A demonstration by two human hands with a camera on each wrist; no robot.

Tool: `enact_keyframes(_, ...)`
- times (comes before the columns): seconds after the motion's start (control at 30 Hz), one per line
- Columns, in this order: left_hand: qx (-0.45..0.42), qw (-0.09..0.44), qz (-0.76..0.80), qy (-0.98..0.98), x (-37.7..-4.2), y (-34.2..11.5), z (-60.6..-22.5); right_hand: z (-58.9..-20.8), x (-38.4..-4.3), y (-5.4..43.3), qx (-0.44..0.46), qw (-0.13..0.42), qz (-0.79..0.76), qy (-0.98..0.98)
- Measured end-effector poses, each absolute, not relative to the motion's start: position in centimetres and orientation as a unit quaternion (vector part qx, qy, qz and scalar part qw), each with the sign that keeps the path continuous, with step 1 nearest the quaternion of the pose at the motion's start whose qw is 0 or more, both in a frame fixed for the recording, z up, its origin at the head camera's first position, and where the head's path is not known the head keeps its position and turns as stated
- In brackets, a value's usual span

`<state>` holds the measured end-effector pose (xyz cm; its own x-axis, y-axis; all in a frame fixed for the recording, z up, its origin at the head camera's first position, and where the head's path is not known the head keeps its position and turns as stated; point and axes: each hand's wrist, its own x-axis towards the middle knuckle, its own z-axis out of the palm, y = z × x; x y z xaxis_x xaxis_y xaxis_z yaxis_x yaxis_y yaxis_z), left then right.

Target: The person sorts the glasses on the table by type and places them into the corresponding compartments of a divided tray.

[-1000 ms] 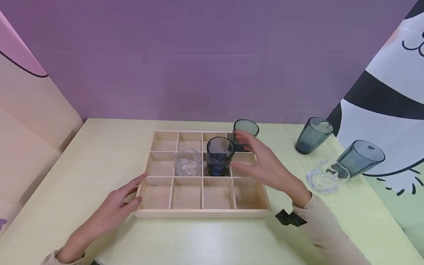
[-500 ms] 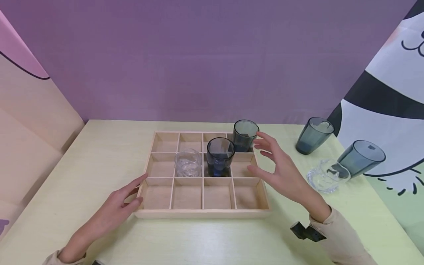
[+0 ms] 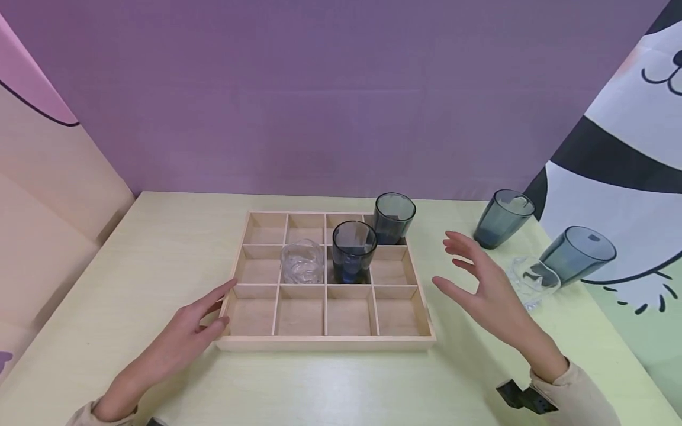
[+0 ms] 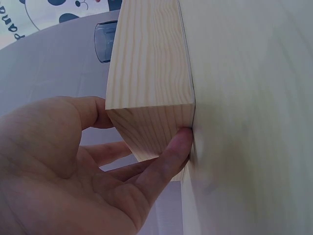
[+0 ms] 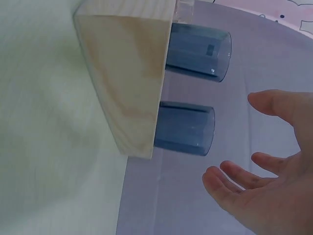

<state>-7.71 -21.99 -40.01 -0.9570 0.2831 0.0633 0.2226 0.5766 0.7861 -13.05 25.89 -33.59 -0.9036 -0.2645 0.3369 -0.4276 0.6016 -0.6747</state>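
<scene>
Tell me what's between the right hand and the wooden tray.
In the head view, only bare tabletop shows between the right hand and the wooden tray.

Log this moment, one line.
left hand: touching divided pale wooden tray; right hand: empty; inside: two blue-grey glass tumblers, one clear glass cup; outside: two more tumblers, another clear cup
</scene>
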Motion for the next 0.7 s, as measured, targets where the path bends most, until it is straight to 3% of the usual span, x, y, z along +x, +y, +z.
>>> enact_keyframes(0.7, 0.142, 0.032, 0.45, 0.881, -8.0, -22.1, -40.3, -35.5, -11.6, 30.9, 0.135, 0.147, 0.441, -0.875)
